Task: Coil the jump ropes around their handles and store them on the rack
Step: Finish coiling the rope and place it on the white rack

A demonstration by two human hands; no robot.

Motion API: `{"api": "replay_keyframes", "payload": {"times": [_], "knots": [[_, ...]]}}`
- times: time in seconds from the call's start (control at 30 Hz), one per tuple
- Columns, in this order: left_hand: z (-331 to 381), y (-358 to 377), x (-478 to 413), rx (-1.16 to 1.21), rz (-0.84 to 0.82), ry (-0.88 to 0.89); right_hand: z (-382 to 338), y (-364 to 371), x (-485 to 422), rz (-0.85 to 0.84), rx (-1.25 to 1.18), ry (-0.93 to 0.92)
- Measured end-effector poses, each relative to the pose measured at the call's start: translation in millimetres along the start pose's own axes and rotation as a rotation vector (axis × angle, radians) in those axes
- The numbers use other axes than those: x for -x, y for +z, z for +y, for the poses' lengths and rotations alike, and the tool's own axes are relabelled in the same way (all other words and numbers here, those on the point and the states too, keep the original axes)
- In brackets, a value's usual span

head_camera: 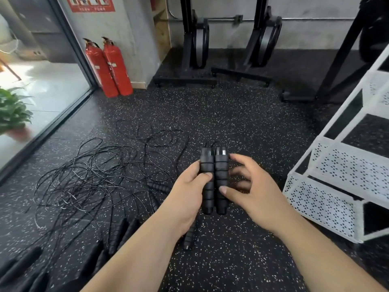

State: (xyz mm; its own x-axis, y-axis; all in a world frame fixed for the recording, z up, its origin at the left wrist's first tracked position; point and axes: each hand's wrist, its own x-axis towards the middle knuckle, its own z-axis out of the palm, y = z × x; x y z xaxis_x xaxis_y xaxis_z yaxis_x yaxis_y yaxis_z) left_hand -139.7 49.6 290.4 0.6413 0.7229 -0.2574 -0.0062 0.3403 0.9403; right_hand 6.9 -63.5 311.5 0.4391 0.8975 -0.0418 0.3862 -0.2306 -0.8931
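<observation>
Head view: your left hand (187,192) grips both handles (220,165) together, right hand (252,192) loose-fingered alongside, so next, probably, wind the trailing rope (184,151) around them.

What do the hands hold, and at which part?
The left hand grips two black ribbed foam jump-rope handles, side by side, around their middle. The right hand holds nothing; its thumb only touches one handle.

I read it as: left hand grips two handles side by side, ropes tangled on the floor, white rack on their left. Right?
No: the head view shows the white rack on their right. The left hand gripping both handles and the tangled ropes are correct.
</observation>
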Motion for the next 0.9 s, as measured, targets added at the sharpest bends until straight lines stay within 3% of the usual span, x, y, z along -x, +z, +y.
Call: {"api": "replay_keyframes", "payload": {"times": [0.9], "knots": [[19.2, -0.4, 6.7, -0.175, 0.008, -0.005, 3.0, 9.2, -2.4, 0.058, 0.038, -0.008]]}}
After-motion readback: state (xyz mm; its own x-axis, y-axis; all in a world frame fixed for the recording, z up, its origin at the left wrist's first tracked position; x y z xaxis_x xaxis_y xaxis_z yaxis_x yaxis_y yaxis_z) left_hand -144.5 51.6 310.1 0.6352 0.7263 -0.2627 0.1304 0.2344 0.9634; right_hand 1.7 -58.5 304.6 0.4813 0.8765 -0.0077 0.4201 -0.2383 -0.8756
